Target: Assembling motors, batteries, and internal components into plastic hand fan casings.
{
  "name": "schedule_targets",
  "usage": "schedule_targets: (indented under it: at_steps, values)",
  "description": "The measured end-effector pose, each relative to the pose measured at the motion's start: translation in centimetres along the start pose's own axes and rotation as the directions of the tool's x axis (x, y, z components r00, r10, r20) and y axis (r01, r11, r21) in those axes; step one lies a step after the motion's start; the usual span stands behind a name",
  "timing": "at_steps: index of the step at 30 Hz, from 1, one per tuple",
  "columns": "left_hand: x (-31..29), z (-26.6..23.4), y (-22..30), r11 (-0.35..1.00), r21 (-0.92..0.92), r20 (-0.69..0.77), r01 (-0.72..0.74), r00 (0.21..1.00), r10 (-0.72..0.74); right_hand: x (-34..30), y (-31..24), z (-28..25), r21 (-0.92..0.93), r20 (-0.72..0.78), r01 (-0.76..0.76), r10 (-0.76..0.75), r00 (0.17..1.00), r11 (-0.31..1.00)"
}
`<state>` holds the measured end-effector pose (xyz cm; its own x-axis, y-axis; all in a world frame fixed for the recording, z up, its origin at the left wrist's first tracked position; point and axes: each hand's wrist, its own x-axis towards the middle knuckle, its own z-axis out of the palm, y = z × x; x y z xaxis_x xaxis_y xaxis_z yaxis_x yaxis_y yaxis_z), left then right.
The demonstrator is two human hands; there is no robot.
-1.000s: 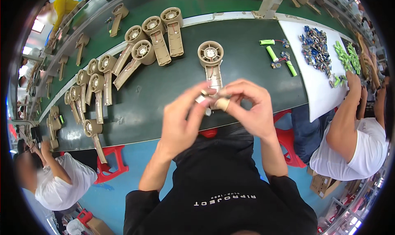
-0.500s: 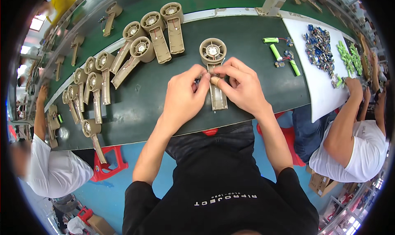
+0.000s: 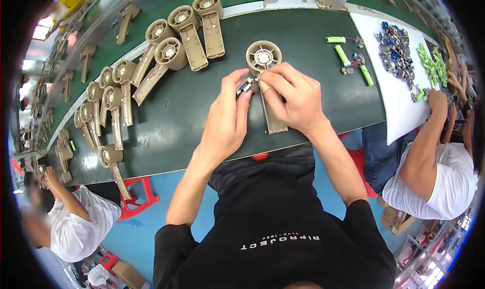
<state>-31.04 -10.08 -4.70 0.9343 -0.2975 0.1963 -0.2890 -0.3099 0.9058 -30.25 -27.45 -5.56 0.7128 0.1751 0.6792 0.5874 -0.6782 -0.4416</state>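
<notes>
A beige handheld fan housing [image 3: 263, 58] lies on the green table in front of me, its round head away from me and its open, hollow handle [image 3: 274, 121] toward me. My left hand [image 3: 226, 114] holds a small circuit board [image 3: 244, 86] between thumb and fingers, left of the handle. My right hand [image 3: 295, 97] is over the neck of the housing, thumb and forefinger pinched together. What lies between those fingertips is too small to make out. The right hand covers the upper part of the handle.
Several similar fan housings [image 3: 170, 54] stand in rows to the left. At right lie green battery cells [image 3: 342, 55] wired to small boards. A white sheet [image 3: 404, 114] holds heaps of blue boards [image 3: 395, 54] and green cells [image 3: 432, 64]. Co-workers sit on both sides.
My left hand has drawn slightly away from the right, and the circuit board now shows more plainly in it. The right hand stays at the neck. The handle's near end has swung a little right.
</notes>
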Motion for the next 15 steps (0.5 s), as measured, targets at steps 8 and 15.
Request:
schedule_targets:
  at_steps: [8, 15]
  values:
    - [0.05, 0.36, -0.02, 0.994, 0.048, -0.125, -0.095, 0.987, 0.100, -0.01, -0.29, 0.19, 0.042, -0.030, -0.008, 0.009, 1.000, 0.999]
    - [0.07, 0.53, -0.59, 0.973, 0.139, -0.128, -0.183, 0.971, 0.201, 0.03, -0.21, 0.36, 0.049, -0.033, -0.008, 0.010, 0.999, 0.999]
